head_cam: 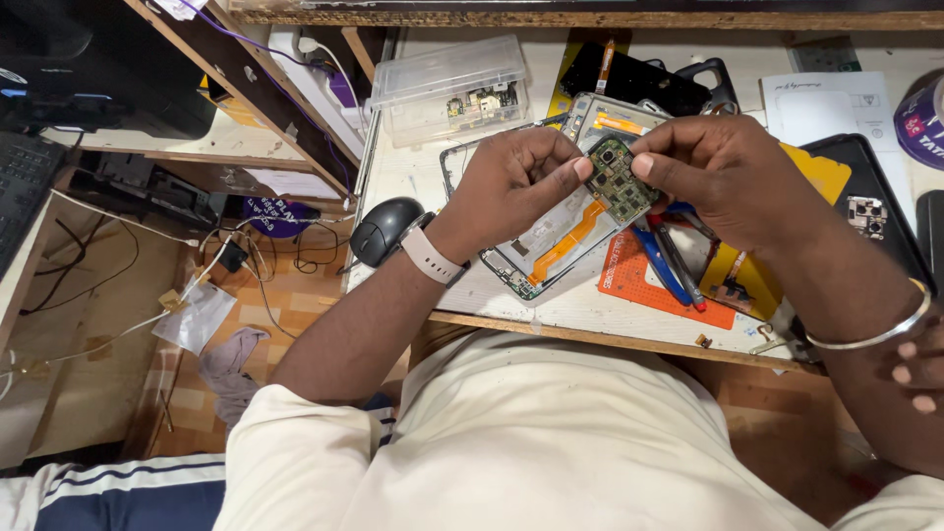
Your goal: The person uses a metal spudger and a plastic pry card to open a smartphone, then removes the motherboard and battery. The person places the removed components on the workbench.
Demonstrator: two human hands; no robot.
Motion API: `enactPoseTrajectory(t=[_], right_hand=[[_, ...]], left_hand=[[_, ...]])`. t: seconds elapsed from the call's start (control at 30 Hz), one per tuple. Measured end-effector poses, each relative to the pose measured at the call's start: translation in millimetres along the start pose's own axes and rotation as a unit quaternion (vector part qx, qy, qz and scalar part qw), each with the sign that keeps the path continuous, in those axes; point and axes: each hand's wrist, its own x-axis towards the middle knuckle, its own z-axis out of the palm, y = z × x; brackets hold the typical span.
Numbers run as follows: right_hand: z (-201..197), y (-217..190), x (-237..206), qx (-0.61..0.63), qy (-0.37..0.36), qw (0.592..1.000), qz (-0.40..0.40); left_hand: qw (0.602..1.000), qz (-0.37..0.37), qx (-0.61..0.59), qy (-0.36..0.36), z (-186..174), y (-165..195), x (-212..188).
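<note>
The small green circuit board (621, 179) is being pinched by both hands' fingers (580, 169) above the open phone frame (551, 246) near the surface's front edge, and should be gripped gently by its edges.

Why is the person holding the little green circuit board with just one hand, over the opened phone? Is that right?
Not quite. In the head view both hands hold the green circuit board: the left hand pinches one edge and the right hand the other. It is indeed above the opened phone.

Bright even overhead light, soft shadows, sharp focus, wide-angle edge distortion
</note>
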Motion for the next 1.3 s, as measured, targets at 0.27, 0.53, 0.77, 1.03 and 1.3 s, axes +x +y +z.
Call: enactPoseTrajectory(t=[0.27, 0.53, 0.77, 1.03, 1.3], right_hand=[[3, -12, -5, -0.058, 0.02, 0.998, 0.0], [9, -6, -3, -0.066, 0.065, 0.996, 0.006], [2, 5, 8, 0.152, 0.068, 0.984, 0.057], [16, -17, -1, 0.002, 0.112, 0.993, -0.033], [48, -78, 14, -0.49, 0.174, 0.759, -0.392]], left_hand=[[1.0, 0.017, 0.024, 0.006, -1, -1, 0], [0.999, -0.031, -0.041, -0.004, 0, 7, 0], [0.943, 0.188, 0.267, 0.061, 11, 29, -12], [0.959, 0.142, 0.232, 0.085, 12, 31, -17], [0.955, 0.085, 0.261, 0.108, 9, 19, -16]])
